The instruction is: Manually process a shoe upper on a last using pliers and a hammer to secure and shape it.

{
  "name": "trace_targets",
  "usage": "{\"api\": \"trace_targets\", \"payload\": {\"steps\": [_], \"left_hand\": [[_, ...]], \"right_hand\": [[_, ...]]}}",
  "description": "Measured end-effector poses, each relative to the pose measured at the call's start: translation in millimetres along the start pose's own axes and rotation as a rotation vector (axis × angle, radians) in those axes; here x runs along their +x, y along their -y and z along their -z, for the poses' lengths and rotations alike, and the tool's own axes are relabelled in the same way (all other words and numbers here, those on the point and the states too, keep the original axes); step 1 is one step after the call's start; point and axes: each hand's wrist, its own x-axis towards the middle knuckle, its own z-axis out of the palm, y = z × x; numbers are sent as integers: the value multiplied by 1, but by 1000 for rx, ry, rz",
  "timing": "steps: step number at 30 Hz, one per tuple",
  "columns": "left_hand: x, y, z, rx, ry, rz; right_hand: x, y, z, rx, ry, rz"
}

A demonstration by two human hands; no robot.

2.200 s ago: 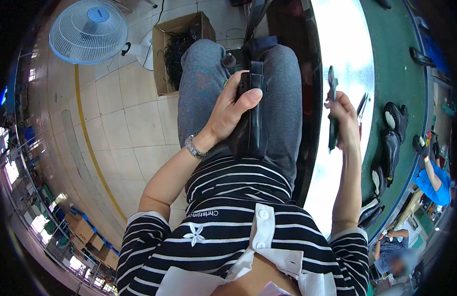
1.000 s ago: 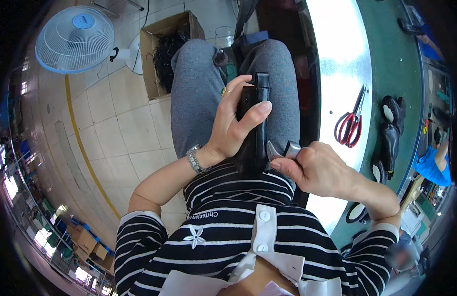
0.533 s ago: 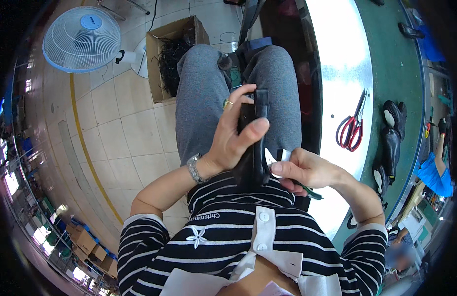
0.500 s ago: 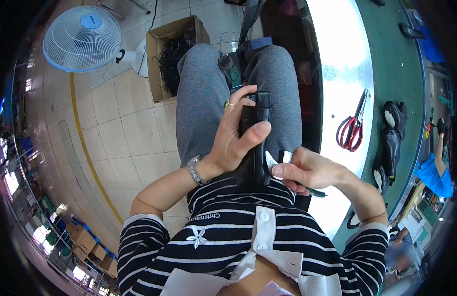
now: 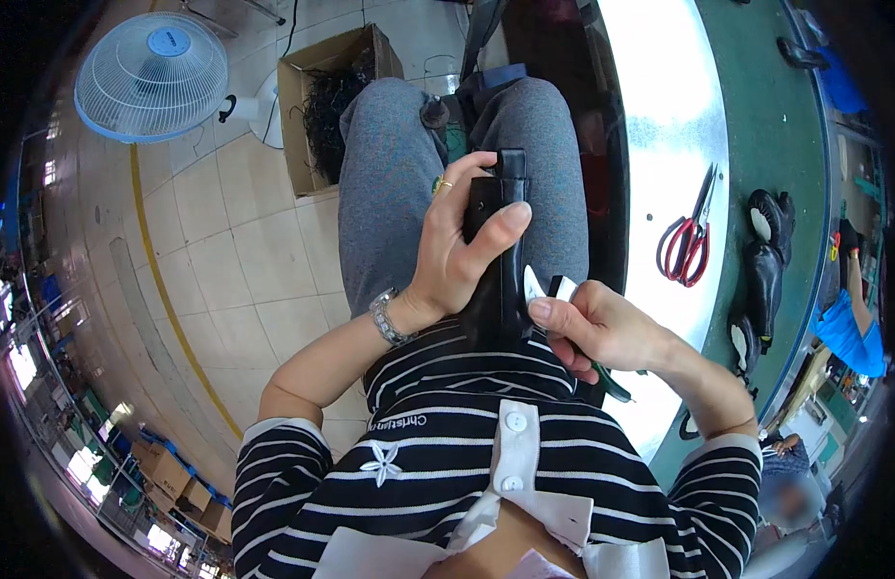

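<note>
My left hand (image 5: 452, 256) is wrapped round a black leather shoe (image 5: 511, 275), held upright over my lap with its heel end away from me. The thumb presses across the shoe's side and the fingers curl behind it. Close to the shoe's right edge, my right hand (image 5: 612, 333) pinches a small tool. Its white pointed end (image 5: 532, 287) shows beside the shoe, and a dark green handle end (image 5: 614, 386) sticks out below the fingers. Whether the tip touches the shoe I cannot tell. A white and black piece (image 5: 563, 287) shows by the index finger.
Red-handled scissors (image 5: 687, 241) lie on the shiny metal worktop (image 5: 665, 116) to my right. Beyond it, black shoes (image 5: 764, 280) rest on a green belt (image 5: 747, 145). A cardboard box (image 5: 298, 145) of black scraps and a fan (image 5: 153, 77) stand on the left floor.
The shoe and my left hand have shifted slightly away from me. My right hand has tipped the tool, and its green handle end now points lower.
</note>
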Motion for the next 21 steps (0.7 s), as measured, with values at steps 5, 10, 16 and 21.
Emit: {"api": "trace_targets", "payload": {"steps": [5, 10, 16, 21], "left_hand": [[7, 11, -2, -27, -98, 0], [15, 19, 3, -136, -32, 24], [11, 18, 11, -317, 41, 65], [10, 34, 17, -274, 61, -37]], "right_hand": [[4, -5, -12, -66, -159, 100], [6, -3, 4, -101, -265, 120], [18, -25, 92, -330, -870, 29], [31, -73, 127, -909, -1255, -3]]}}
